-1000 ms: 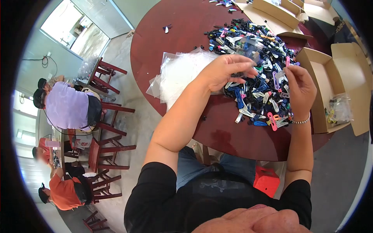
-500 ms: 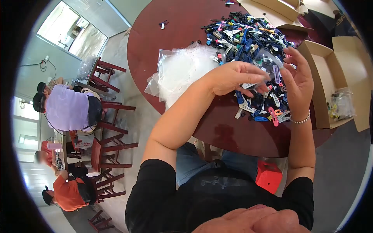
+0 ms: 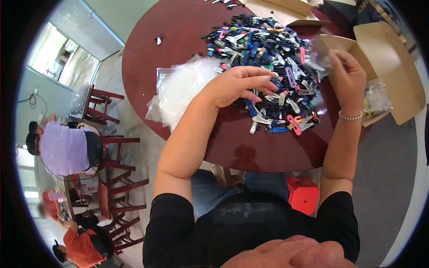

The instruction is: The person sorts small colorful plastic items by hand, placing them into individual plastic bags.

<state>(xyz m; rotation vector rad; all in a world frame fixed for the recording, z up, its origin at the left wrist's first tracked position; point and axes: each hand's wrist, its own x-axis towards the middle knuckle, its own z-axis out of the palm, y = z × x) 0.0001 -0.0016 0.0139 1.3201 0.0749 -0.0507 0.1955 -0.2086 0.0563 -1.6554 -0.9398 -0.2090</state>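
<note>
A big heap of snap hair clips (image 3: 261, 42) in black, white, blue, pink and other colours covers the middle of the round dark-red table (image 3: 143, 58). My left hand (image 3: 246, 85) hovers over the near left side of the heap, fingers apart, with nothing visible in it. At the heap's right edge, my right hand (image 3: 348, 73) pinches a clear plastic bag (image 3: 322, 51), blurred and partly see-through; what is inside it is not clear. A purple clip (image 3: 291, 77) and a pink clip (image 3: 294, 125) lie between my hands. Left of the heap spreads a stack of flat clear bags (image 3: 181, 87).
An open cardboard box (image 3: 391, 67) stands on the right, with filled clear bags (image 3: 376, 99) inside. Another carton (image 3: 286, 9) lies at the far edge. A red stool (image 3: 303, 196) is below the table. Several people sit at a bench on the left, including one in purple (image 3: 67, 147).
My right hand has closed on the clear bag and carried it right, towards the box. My left hand has moved away from it, leftward, and opened. The whole view has shifted slightly.
</note>
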